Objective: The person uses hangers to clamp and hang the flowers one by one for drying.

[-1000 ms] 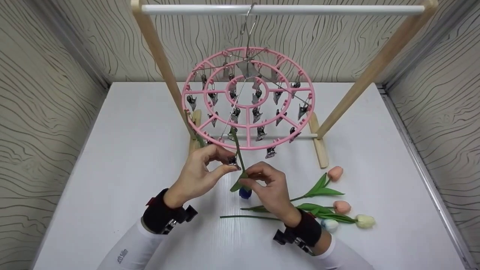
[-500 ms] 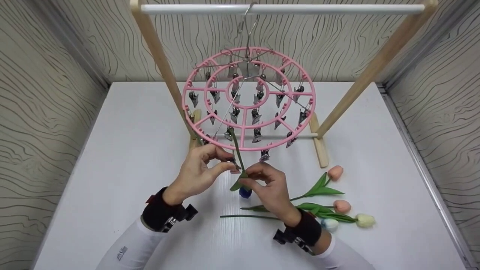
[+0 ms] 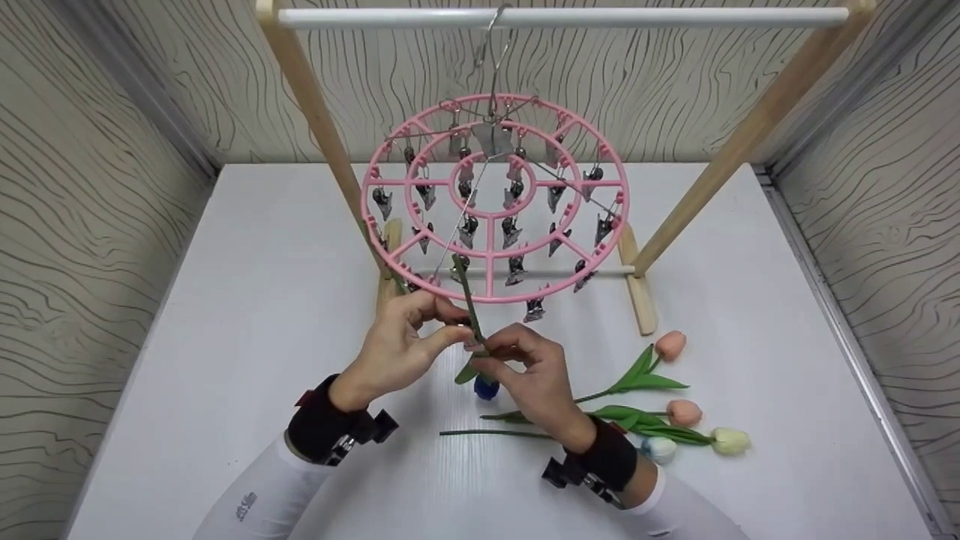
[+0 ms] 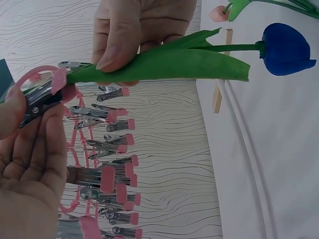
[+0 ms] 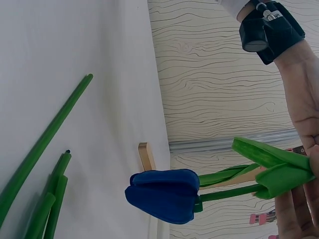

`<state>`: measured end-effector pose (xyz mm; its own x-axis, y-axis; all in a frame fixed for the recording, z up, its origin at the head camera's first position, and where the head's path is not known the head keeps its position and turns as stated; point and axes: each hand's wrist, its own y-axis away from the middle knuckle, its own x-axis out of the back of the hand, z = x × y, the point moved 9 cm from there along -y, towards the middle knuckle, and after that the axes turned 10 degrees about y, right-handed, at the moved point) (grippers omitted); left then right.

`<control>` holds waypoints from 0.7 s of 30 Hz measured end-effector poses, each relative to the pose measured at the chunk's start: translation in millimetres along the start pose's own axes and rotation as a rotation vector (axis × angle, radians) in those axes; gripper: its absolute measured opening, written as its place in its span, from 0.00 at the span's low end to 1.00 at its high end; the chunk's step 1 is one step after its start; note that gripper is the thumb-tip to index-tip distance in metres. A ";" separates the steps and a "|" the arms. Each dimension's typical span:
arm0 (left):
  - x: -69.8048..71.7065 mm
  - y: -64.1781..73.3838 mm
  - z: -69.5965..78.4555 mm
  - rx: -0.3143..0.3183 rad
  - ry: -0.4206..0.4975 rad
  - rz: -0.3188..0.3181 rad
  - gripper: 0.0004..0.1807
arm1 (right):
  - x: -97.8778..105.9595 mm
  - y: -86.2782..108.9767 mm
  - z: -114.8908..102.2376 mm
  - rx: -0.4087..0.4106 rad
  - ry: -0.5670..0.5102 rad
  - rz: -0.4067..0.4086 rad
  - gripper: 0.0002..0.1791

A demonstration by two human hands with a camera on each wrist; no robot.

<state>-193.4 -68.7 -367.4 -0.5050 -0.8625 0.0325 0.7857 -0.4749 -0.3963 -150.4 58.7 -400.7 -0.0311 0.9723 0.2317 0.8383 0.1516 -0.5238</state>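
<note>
My left hand [image 3: 401,345] pinches a metal clip [image 4: 45,99] with pink tips, one of those hanging from the pink round hanger [image 3: 491,298]. With thumb and fingers, my right hand [image 3: 534,375] pinches a blue tulip [image 4: 286,50] by its green leaves and stem. Its flower points down and its stem up, past the hanger's front rim. In the left wrist view the clip's pink tips lie at the green stem beside the right fingers. Whether they bite on it, I cannot tell. The right wrist view shows the blue bloom hanging free below the hand.
The hanger hooks over the white bar [image 3: 562,18] of a wooden-legged stand [image 3: 720,172]. Two pink tulips [image 3: 671,346], a cream tulip [image 3: 730,442] and a pale blue-white one [image 3: 659,449] lie on the white table [image 3: 247,337] at the right. Several clips dangle around.
My right hand has shifted slightly left with the blue tulip, bringing its stem up against the clip. The left hand stays nearly in place while the hanger sways a little.
</note>
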 end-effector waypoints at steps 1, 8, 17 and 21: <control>0.4 0.2 -0.4 0.000 0.003 0.003 0.06 | -0.4 -0.3 -0.1 -0.002 0.000 0.000 0.10; 2.5 -0.3 -4.2 0.028 0.015 0.024 0.06 | -1.7 -2.1 0.0 -0.011 0.003 0.002 0.08; 3.7 0.7 -3.8 0.008 0.023 0.028 0.10 | -1.6 -2.8 0.6 -0.021 0.022 0.007 0.09; 3.4 0.7 -1.0 -0.036 0.011 0.016 0.13 | -1.7 -3.4 0.9 -0.012 0.032 0.007 0.10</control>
<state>-194.9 -71.8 -368.5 -0.4966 -0.8679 0.0162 0.7803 -0.4545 -0.4296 -153.7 56.6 -400.1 -0.0075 0.9672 0.2540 0.8449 0.1420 -0.5157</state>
